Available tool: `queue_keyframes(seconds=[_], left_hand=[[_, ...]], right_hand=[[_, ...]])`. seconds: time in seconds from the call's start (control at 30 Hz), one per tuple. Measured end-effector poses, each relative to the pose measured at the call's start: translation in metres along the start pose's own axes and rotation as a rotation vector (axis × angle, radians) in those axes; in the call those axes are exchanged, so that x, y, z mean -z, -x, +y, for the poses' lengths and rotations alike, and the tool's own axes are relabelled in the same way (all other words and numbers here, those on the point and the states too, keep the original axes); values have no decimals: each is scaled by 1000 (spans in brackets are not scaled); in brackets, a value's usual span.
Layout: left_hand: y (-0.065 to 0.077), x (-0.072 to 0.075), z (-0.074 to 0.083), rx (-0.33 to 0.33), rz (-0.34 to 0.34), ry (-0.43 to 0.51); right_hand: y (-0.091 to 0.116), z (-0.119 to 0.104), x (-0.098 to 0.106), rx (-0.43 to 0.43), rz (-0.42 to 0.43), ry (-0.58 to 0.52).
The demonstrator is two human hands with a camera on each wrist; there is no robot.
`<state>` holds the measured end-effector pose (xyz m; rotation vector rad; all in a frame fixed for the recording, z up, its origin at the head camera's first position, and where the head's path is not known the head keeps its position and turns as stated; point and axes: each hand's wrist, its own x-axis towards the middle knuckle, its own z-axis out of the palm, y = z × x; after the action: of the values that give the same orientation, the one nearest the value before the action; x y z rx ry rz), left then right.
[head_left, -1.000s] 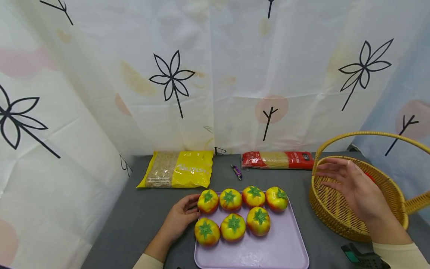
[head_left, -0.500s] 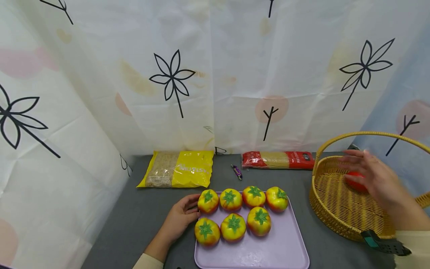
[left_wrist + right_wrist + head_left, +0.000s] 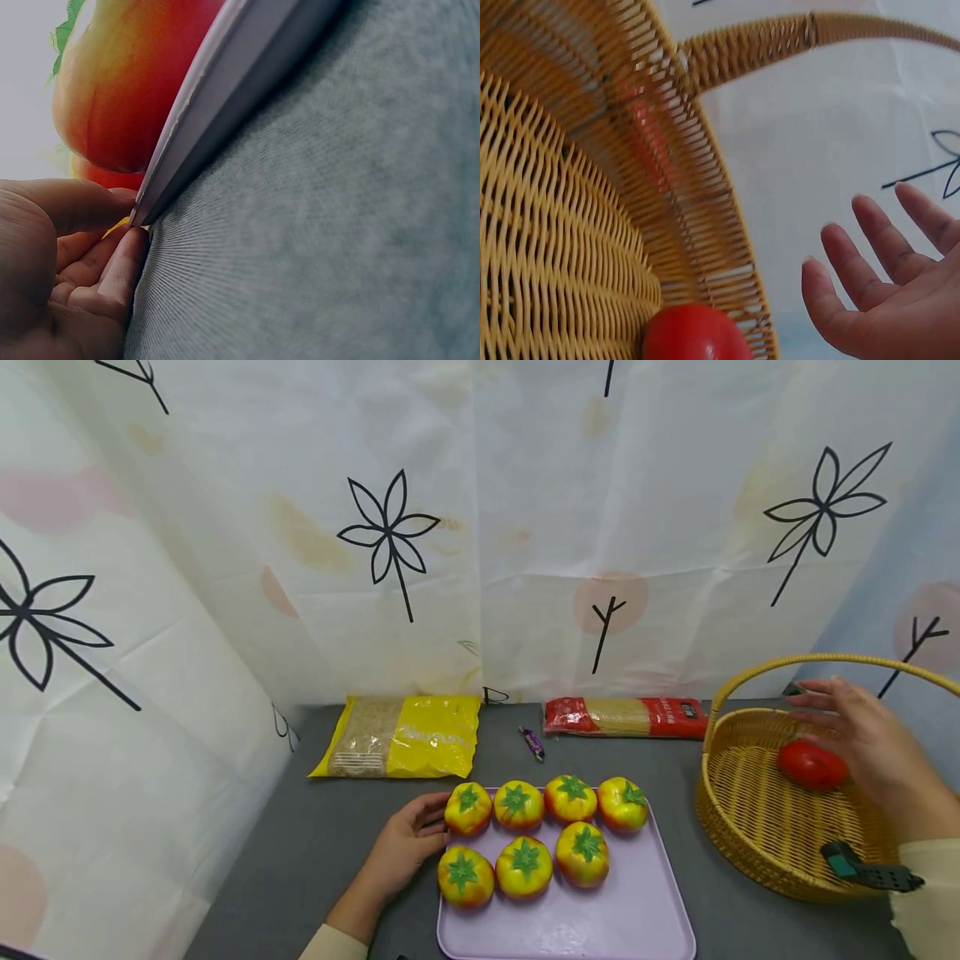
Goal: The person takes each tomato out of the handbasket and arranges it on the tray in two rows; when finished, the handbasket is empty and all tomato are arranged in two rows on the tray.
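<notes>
My left hand pinches the left rim of a lilac tray, with thumb and fingertips meeting at the tray edge in the left wrist view. On the tray stand several yellow-red, tomato-like fruits with green star-shaped leaves, in two rows. My right hand is raised over the right side of a wicker basket, fingers spread and holding nothing. Inside the basket lies a smooth red fruit, also visible as a red fruit near the wall in the right wrist view.
A yellow bag of grain lies at the back left. Behind the tray are a small purple-wrapped sweet and a red noodle packet. The basket's tall handle arches above it. Printed curtains enclose the table.
My right hand has moved right across the basket, and the red fruit, mostly covered before, now shows fully. The left hand and the fruits on the tray stay put.
</notes>
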<state>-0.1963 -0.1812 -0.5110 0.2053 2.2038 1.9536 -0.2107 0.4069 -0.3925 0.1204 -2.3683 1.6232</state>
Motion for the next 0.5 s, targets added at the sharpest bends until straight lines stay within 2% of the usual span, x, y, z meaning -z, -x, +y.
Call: queue_keyframes(seconds=[0.1, 0.17, 0.3, 0.43, 0.5], left_hand=[[1, -1, 1, -2, 1, 5], [1, -2, 1, -4, 2, 4], [1, -2, 2, 0, 1, -8], [-2, -1, 0, 3, -14, -16], [-2, 0, -2, 2, -17, -15]], right_hand=[[-1, 4, 0, -22, 41, 88], [0, 7, 0, -33, 65, 110], [2, 16, 1, -113, 113, 151], [3, 21, 0, -202, 133, 209], [2, 22, 0, -230, 116, 242]])
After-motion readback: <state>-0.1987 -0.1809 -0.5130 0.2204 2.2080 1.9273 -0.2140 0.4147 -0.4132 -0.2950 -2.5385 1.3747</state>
